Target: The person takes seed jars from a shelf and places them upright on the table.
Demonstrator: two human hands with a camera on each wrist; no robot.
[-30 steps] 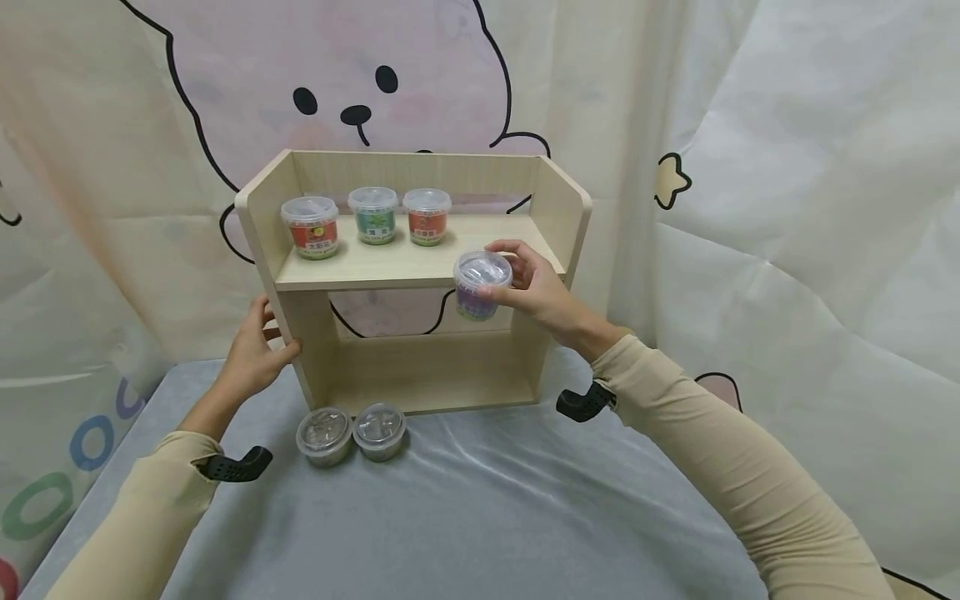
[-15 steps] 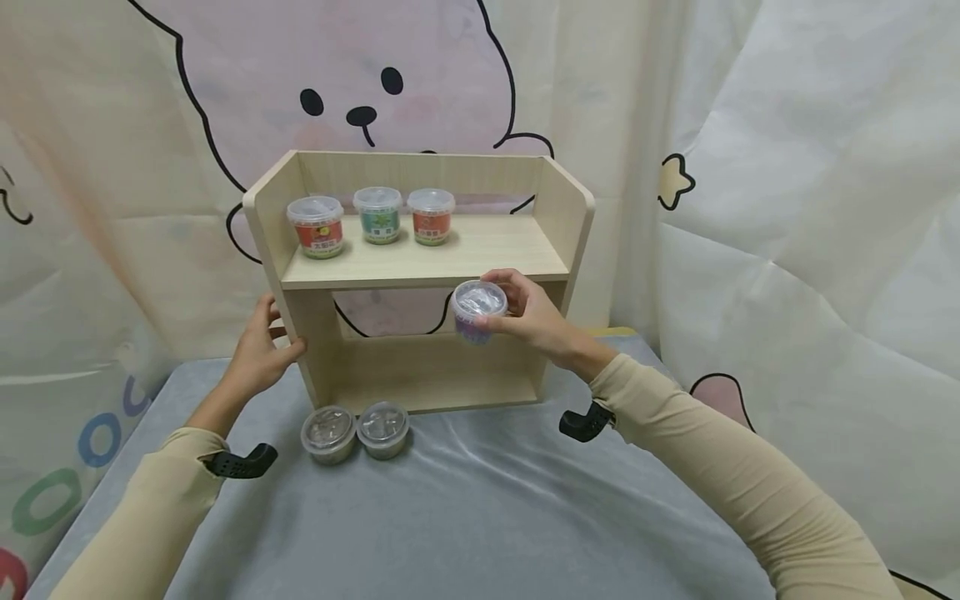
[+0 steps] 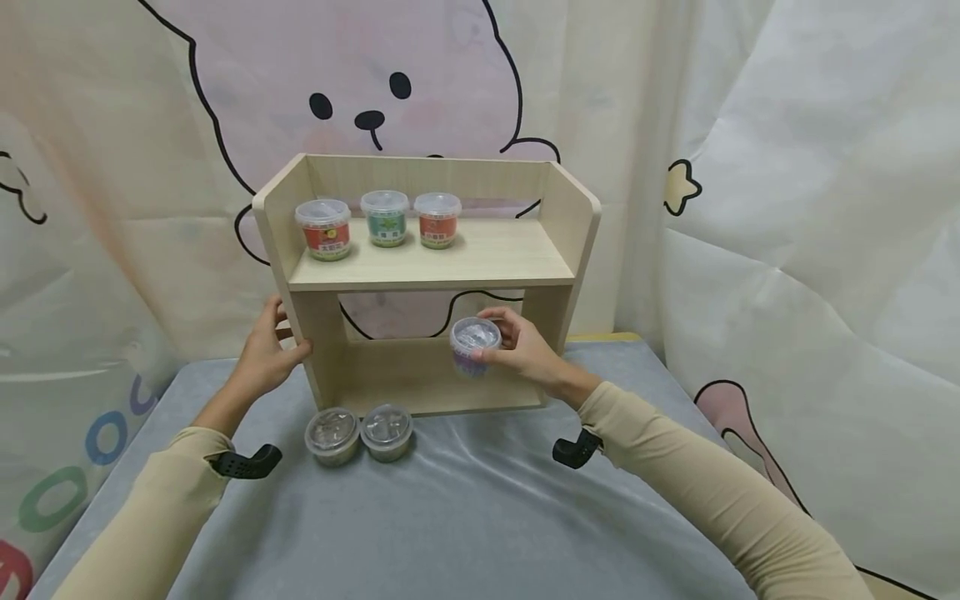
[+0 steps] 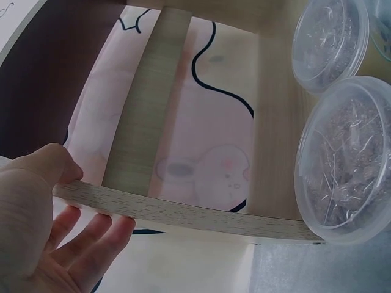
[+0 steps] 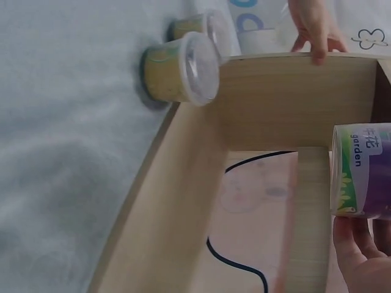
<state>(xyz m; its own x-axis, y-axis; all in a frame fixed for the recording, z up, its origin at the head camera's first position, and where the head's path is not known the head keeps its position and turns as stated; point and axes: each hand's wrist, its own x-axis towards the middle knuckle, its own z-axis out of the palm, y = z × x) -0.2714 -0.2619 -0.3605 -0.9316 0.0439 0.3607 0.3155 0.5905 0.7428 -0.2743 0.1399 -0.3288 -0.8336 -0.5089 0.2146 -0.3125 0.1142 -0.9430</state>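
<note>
Lowered from the top shelf's front edge, the purple cup (image 3: 474, 347) now sits in the right hand (image 3: 522, 350) inside the lower opening of the shelf unit (image 3: 427, 258), near its right wall and above the bottom board; whether it touches the board cannot be told. The left hand (image 3: 266, 354) has kept its place on the unit's left wall.

That wooden unit stands at the back edge of the grey table (image 3: 450, 517), in front of a cartoon curtain (image 3: 787, 208). It has one upper shelf and one open bay below, with no back panel, so the curtain shows through. The right wall stands close beside the right hand.

On the upper shelf, toward its left end, three lidded cups stand in a row: a red cup (image 3: 323, 228), a green cup (image 3: 385, 218) and an orange cup (image 3: 437, 220). On the table, against the unit's front left corner, two clear tubs (image 3: 358, 433) sit side by side, touching, each holding pale loose shreds under a clear lid.

The right hand's fingers and thumb are curled round the purple cup's rim and side; its lid is on. The left hand pinches the left wall's front edge, thumb (image 4: 58, 168) on one face, fingers (image 4: 91, 235) straight on the other.
</note>
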